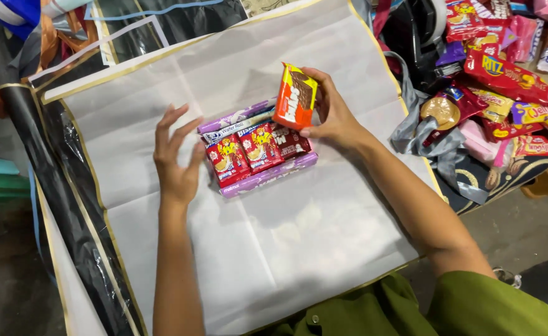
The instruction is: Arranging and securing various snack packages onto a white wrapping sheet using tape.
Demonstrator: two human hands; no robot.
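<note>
I have just one view to work from, a camera on the wearer's head, tipped steeply down and facing forward over both forearms. It sits close: the left hand (pixel 175 160) and right hand (pixel 329 112) fill the middle of the picture, with the white sheet (pixel 324 236) spreading under and around them. Beyond the right hand, toward the upper right corner, the pile of snack packets (pixel 504 81) is cut by the edge. The green sleeve (pixel 473 308) crosses the bottom edge, below the right hand.
</note>
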